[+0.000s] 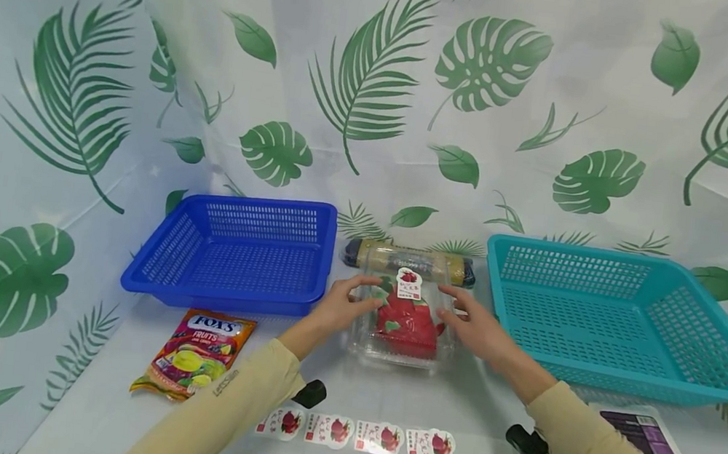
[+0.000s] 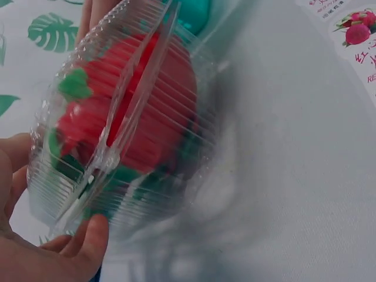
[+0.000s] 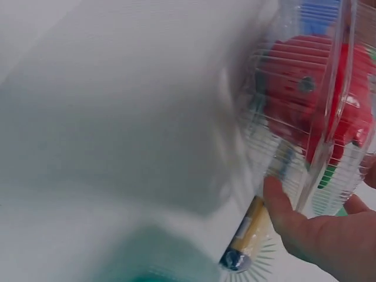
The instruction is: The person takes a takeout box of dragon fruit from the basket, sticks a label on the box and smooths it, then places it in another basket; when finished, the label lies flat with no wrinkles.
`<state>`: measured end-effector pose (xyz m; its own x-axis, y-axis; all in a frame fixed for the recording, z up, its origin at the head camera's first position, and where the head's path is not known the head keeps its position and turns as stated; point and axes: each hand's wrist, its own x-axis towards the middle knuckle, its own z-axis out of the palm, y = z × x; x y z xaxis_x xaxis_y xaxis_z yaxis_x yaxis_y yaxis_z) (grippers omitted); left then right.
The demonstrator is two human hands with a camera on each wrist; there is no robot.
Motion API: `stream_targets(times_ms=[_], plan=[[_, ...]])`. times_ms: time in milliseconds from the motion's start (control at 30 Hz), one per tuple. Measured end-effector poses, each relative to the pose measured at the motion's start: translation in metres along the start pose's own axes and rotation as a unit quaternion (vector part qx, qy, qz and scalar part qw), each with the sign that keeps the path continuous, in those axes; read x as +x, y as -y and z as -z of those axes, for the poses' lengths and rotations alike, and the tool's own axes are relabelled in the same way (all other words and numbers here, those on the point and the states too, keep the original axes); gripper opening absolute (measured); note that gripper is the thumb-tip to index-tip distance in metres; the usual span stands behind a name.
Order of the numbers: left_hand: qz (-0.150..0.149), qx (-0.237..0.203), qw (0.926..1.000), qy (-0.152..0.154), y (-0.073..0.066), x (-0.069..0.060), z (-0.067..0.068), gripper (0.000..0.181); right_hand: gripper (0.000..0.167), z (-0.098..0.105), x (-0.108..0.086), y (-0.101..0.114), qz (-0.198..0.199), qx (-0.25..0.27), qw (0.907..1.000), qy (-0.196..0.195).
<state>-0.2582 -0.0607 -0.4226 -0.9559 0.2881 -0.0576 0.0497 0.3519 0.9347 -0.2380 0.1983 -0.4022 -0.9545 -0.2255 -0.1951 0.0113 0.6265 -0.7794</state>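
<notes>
A clear plastic clamshell box holds red and green fruit-like items, with a white dragon-fruit label on its lid. My left hand grips the box's left side, thumb and fingers curled at its edge; the left wrist view shows this hand beside the closed rim. On the right side, my right hand grips the box the same way, and in the right wrist view this hand has its thumb against the ribbed wall.
A blue basket stands left, a teal basket right. Behind the box lies a gold and dark roll-shaped package. A candy bag is front left, a strip of labels in front, and a purple-and-white packet front right.
</notes>
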Motion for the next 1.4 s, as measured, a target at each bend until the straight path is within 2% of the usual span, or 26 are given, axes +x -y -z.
stream_targets(times_ms=[133, 233, 367, 533, 667, 1100, 1400], plan=[[-0.015, -0.013, 0.9998, 0.011, 0.004, -0.001, 0.002, 0.045, 0.061, -0.002, 0.000, -0.003, 0.011, 0.005, 0.9999, 0.003], [-0.013, -0.010, 0.9998, 0.007, 0.006, -0.002, 0.002, 0.047, 0.061, -0.003, 0.000, -0.006, 0.021, 0.011, 0.9997, 0.008], [0.005, 0.010, 0.9999, -0.006, 0.007, -0.004, 0.002, 0.048, 0.060, -0.004, 0.001, -0.008, 0.027, 0.009, 0.9995, 0.009], [0.002, 0.038, 0.9991, -0.018, 0.009, -0.004, 0.003, 0.049, 0.059, -0.005, 0.003, -0.009, 0.037, -0.001, 0.9993, 0.004], [-0.001, 0.041, 0.9991, -0.015, 0.009, -0.003, 0.002, 0.049, 0.058, -0.005, 0.003, -0.011, 0.041, -0.005, 0.9991, 0.001], [0.021, -0.006, 0.9996, 0.018, 0.004, -0.006, 0.003, 0.050, 0.060, -0.003, 0.000, -0.013, 0.036, 0.004, 0.9992, 0.016], [0.026, -0.016, 0.9993, 0.021, 0.006, -0.005, 0.003, 0.051, 0.061, -0.003, 0.000, -0.012, 0.027, 0.009, 0.9992, 0.026]])
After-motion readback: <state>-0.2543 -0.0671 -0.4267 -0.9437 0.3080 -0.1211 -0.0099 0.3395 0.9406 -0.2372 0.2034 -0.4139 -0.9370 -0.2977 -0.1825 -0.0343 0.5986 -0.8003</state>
